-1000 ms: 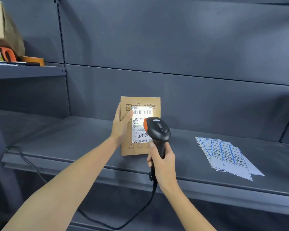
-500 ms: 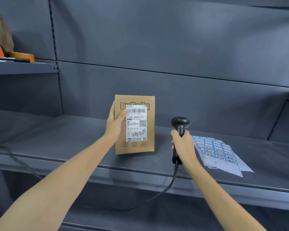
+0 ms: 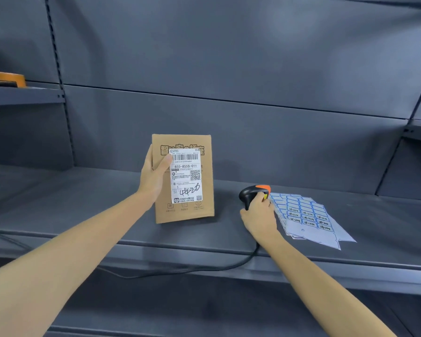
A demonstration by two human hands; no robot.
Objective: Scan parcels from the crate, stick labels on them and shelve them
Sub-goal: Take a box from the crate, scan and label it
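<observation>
item: cardboard parcel, brown, flat, held upright at the middle of the dark grey metal shelf; whether its lower edge touches the shelf cannot be told. white shipping label on its front face, with barcode, printed number, qr code and a handwritten mark.

left hand: grips the parcel's left edge, thumb curled over the front and touching the shipping label's left margin, fingers behind the parcel and hidden.

right hand: to the right of the parcel and apart from it, fingers wrapped round the handle of a black barcode scanner with an orange top. scanner head low over the shelf, tipped toward the right. its black cable drops over the shelf's front lip and runs left below the parcel.

sticker sheets: a fanned stack of white sheets carrying blue-bordered labels, flat on the shelf, further right of the parcel, just beside the scanner and right hand.

far left of the parcel, higher up: a smaller shelf bearing an orange-brown object, only partly in view.
</observation>
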